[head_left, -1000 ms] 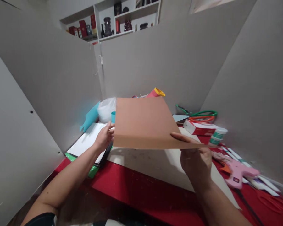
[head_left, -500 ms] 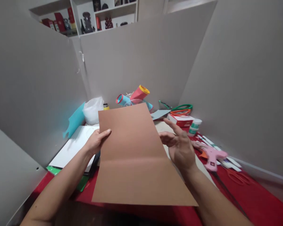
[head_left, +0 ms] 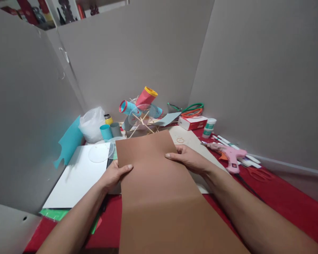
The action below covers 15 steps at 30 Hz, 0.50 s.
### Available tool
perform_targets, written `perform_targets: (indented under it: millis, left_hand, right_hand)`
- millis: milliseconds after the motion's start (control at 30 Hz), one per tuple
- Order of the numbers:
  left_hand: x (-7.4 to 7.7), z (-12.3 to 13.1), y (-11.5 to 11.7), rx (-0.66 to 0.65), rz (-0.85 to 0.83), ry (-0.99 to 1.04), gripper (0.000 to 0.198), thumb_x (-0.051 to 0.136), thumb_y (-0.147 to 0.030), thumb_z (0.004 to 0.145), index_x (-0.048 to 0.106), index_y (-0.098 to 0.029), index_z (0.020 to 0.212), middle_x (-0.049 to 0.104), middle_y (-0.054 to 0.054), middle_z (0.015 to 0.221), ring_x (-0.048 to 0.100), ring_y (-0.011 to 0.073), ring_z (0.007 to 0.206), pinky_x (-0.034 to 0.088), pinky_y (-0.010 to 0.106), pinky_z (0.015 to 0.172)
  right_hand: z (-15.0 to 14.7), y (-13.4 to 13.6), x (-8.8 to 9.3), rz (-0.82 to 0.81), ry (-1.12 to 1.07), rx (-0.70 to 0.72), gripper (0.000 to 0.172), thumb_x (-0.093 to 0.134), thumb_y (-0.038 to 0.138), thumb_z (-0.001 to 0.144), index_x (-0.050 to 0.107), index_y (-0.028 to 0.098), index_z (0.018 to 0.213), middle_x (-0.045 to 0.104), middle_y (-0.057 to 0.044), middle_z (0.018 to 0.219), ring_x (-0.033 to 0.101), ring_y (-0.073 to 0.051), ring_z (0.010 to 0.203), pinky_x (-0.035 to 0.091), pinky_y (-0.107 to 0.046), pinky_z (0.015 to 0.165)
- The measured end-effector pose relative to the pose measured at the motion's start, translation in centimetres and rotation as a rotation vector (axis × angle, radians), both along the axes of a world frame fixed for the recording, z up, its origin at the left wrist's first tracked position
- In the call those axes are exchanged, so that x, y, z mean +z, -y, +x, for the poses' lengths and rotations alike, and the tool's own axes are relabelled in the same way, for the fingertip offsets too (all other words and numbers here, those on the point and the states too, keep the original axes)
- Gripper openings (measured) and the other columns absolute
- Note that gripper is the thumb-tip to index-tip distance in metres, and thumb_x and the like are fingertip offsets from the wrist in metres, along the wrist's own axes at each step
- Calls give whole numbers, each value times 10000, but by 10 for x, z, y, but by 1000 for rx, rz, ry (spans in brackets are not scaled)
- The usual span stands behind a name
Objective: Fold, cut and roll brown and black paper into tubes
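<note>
A large brown sheet of paper with a crease across its lower part is held up above the table. My left hand pinches its left edge, thumb on top and fingers hidden beneath. On the opposite edge, my right hand grips the sheet the same way. Behind the sheet stands a model of sticks, clear discs and paper tubes, with a pink tube and a blue tube.
A white board and a plastic bag lie at left, near two short paper cylinders. To the right are a pink glue gun, red scissors, a red-and-white box and stacked small tubs. Grey panels enclose the red-covered table.
My right hand, open beside the sheet before, has closed on its right edge. The sheet sits lower and nearer in view, and the camera has turned right and downward.
</note>
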<state>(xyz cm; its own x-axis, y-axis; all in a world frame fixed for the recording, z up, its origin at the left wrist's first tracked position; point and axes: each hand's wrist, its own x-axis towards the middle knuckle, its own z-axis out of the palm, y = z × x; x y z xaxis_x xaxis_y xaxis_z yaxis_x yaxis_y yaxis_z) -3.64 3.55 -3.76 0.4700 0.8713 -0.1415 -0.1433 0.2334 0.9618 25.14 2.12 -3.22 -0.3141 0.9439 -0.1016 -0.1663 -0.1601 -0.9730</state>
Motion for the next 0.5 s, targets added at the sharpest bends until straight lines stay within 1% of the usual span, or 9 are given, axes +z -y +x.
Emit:
perform_targets:
  millis: [100,200,333,500]
  left_hand:
    - [-3,-3,-3,15,25,-14,466,826,-314,674,664,-121,1067,731,144,1008,690,233,820,521,339,780]
    - [-4,-5,-4,2,47,-37,451,812,-304,696,662,-122,1081,723,148,1037,687,243,860,516,346,804]
    - [-2,-4,-3,-10,76,-41,430,792,-296,722,664,-126,1094,714,149,1064,684,257,900,516,363,821]
    - [0,-1,-2,27,82,-31,409,804,-286,698,678,-125,1053,718,145,1053,683,248,890,515,370,833]
  right_hand:
    - [0,-2,-1,-23,-22,72,402,821,349,646,721,133,970,769,-92,908,715,-210,750,548,-292,675]
    - [1,-2,-1,-27,-32,98,406,831,320,632,720,133,973,768,-94,928,717,-226,802,551,-314,724]
    - [2,-1,-1,-13,-27,88,367,821,308,647,727,141,960,766,-86,964,715,-229,823,544,-312,732]
    - [2,0,0,-29,-1,50,341,830,306,630,738,129,906,769,-78,890,713,-218,775,540,-305,710]
